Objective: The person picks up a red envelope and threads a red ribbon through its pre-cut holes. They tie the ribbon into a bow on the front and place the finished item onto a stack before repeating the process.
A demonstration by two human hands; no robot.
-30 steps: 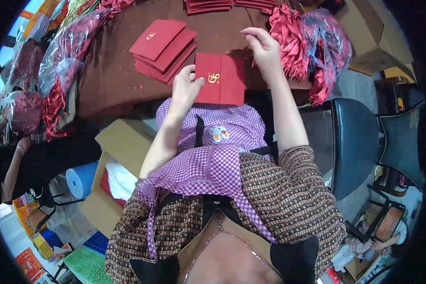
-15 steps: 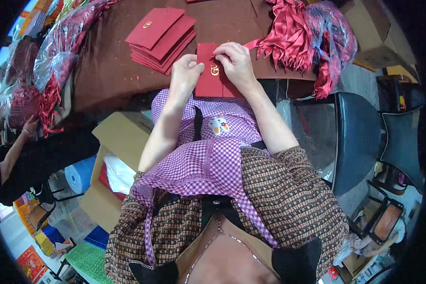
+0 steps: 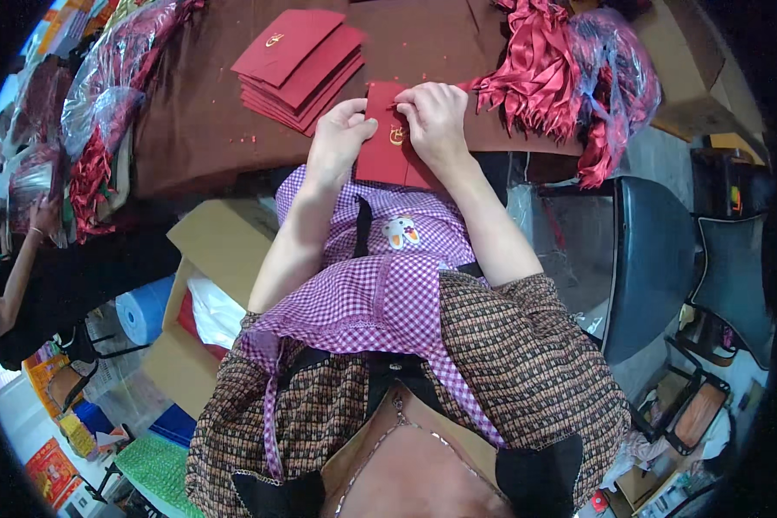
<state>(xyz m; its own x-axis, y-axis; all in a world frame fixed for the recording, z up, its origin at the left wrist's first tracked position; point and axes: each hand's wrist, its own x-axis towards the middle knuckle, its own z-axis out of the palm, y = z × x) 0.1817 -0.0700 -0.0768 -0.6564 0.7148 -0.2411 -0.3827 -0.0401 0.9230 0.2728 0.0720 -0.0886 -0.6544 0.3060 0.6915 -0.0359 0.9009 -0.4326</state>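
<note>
A flat red card folder [image 3: 380, 155] with a gold emblem lies tilted at the table's near edge, over my lap. My left hand [image 3: 341, 138] grips its left edge between thumb and fingers. At the upper right part of the folder, the fingers of my right hand [image 3: 436, 125] are pinched together; what they hold is too small to make out. Just right of that hand, a red ribbon end reaches toward a bundle of shiny red ribbons [image 3: 535, 78]. To the far left of the folder sits a stack of similar red folders [image 3: 298, 65], the top one showing a gold emblem.
A brown cloth covers the table [image 3: 190, 121], with tiny red scraps on it. Plastic-wrapped ribbons [image 3: 617, 69] lie at the right. An open cardboard box [image 3: 186, 345] stands at my left, a dark chair [image 3: 656, 259] at my right. Another person's hand [image 3: 43, 216] touches wrapped goods at far left.
The folder tilts slightly clockwise compared with before, and both hands have shifted a little with it. At far left, the other person's hand has moved up and left.
</note>
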